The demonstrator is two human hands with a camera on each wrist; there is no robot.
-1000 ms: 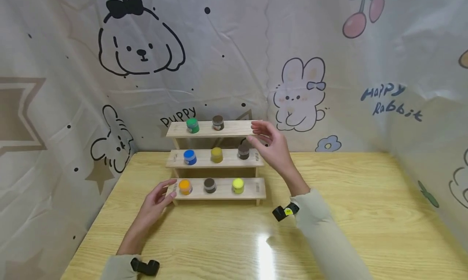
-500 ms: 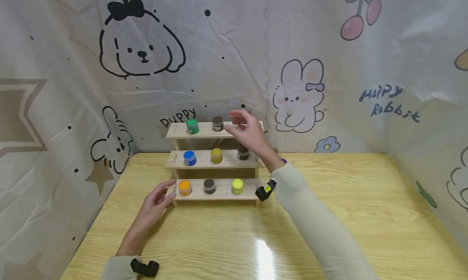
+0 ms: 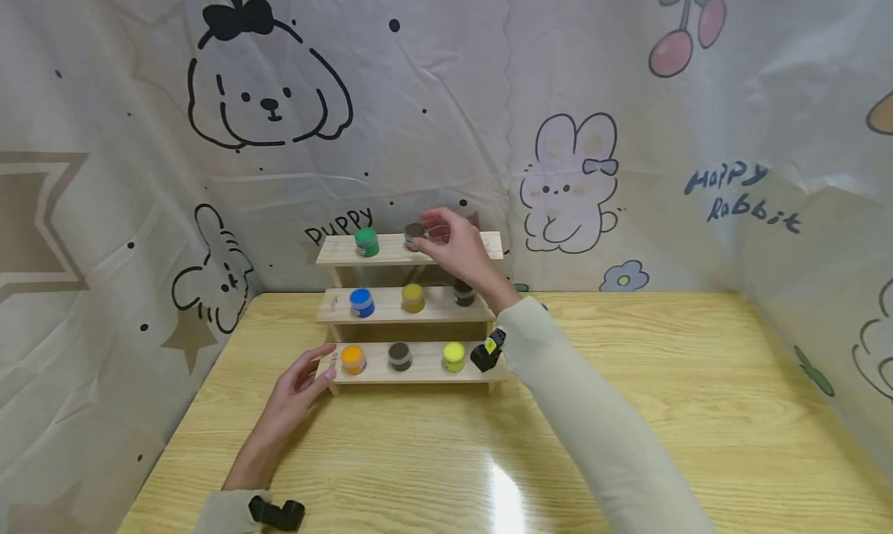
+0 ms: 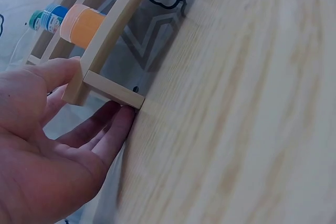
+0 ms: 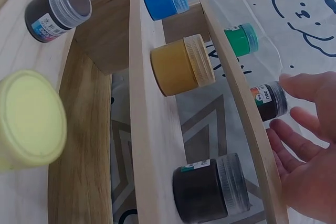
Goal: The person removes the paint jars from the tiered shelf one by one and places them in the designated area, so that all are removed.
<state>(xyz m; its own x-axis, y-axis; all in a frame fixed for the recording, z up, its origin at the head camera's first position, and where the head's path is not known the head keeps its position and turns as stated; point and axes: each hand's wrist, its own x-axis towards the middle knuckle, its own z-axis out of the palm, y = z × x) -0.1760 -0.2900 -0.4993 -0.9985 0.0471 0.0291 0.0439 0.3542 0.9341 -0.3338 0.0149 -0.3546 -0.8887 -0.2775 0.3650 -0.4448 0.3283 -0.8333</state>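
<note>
In the head view, a pale wood-grain tabletop [image 3: 628,441] spreads beneath both hands, with a bright glare [image 3: 506,491] between the forearms. A printed sheet [image 3: 446,69] hangs behind and to both sides: a puppy drawing [image 3: 270,104] is above the left hand [image 3: 289,391], a rabbit drawing [image 3: 558,193] above and right of the right hand [image 3: 458,243], and blue "Happy Rabbit" lettering [image 3: 743,193] farther right. A three-step wooden rack [image 3: 429,373] stands on the table between the hands. The right hand, fingers bent, is at the dark jar [image 3: 413,232] on the top step; left of it stands a green jar [image 3: 367,242]. The left hand is beside an orange jar [image 3: 353,360] on the lowest step.

In the left wrist view, the left thumb presses the end of the lowest step while the fingers curl against the leg, near the tabletop. The sheet shows behind the rack.

In the right wrist view, the right thumb is at the dark jar's lid and the fingers curve alongside; whether they pinch it cannot be told. A mustard jar [image 5: 176,69] is one step below that hand.
</note>
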